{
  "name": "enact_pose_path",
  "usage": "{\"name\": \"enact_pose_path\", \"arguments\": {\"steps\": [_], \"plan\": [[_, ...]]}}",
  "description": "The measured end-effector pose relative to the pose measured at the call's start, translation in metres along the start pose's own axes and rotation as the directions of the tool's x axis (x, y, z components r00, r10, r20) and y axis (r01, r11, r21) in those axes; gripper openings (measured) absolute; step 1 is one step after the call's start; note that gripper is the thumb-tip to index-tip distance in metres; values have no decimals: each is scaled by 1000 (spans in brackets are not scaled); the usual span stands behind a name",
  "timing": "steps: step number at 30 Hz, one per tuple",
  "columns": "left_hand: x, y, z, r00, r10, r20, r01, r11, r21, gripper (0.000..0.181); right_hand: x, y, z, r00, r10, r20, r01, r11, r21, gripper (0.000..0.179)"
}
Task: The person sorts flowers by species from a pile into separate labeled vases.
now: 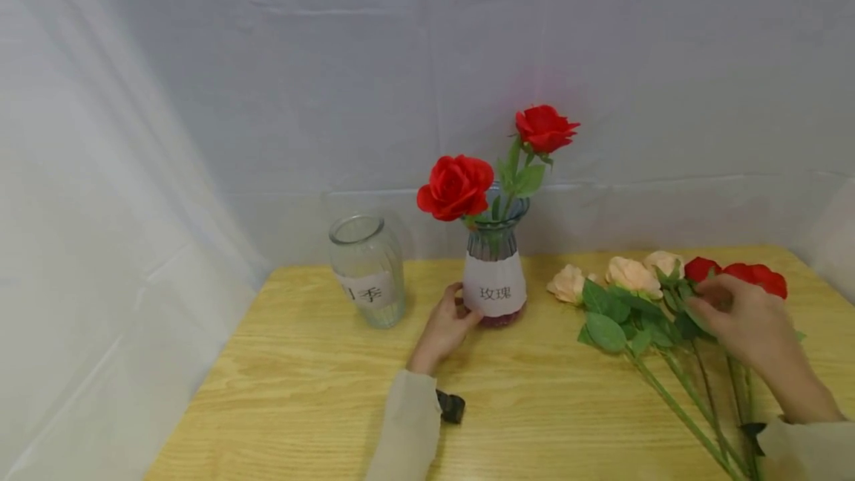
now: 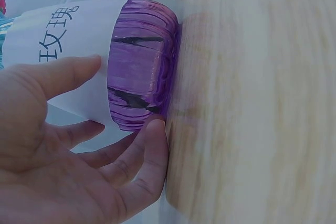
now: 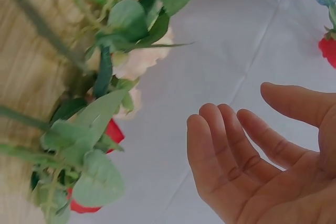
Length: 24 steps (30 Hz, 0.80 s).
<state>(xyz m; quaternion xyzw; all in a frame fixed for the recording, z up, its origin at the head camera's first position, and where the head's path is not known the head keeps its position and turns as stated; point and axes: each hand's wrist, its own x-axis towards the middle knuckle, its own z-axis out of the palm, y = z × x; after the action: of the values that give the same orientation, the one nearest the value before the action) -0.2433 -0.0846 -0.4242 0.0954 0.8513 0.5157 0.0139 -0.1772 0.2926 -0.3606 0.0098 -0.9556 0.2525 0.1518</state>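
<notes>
A ribbed glass vase (image 1: 490,247) with a purple bottom (image 2: 139,66) and a white paper label stands upright near the table's back. One red rose (image 1: 456,188) leans left in it; another red rose (image 1: 546,128) rises to the right. My left hand (image 1: 441,329) holds the vase low on its left side, thumb against the label and fingers around the base. Over the loose flowers at the right hovers my right hand (image 1: 758,325), fingers loosely bent and holding nothing. Beneath and beside it lie peach roses (image 1: 631,275) and red roses (image 1: 761,278), their stems pointing toward me.
A pale clear glass vase (image 1: 367,251), with a label and no flowers in it, stands left of my left hand. The wooden table (image 1: 294,392) ends close to a white sheet (image 1: 320,95) hanging behind it. Green leaves (image 1: 608,329) spread among the loose stems.
</notes>
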Motion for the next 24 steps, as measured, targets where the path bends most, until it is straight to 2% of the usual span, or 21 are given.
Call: {"name": "enact_pose_path", "arguments": {"steps": [15,20,24], "plan": [[4,0,2,1000,6,8,-6,1000,10,61,-14,29,-7,999,33,11,-32,996,-79,30],[4,1,3,1000,7,13,-7,1000,-4,61,-18,39,-9,996,82,34,-79,993,-84,29],[4,1,3,1000,4,14,-4,1000,-15,61,-24,49,-11,982,161,95,-158,987,-42,37]]}}
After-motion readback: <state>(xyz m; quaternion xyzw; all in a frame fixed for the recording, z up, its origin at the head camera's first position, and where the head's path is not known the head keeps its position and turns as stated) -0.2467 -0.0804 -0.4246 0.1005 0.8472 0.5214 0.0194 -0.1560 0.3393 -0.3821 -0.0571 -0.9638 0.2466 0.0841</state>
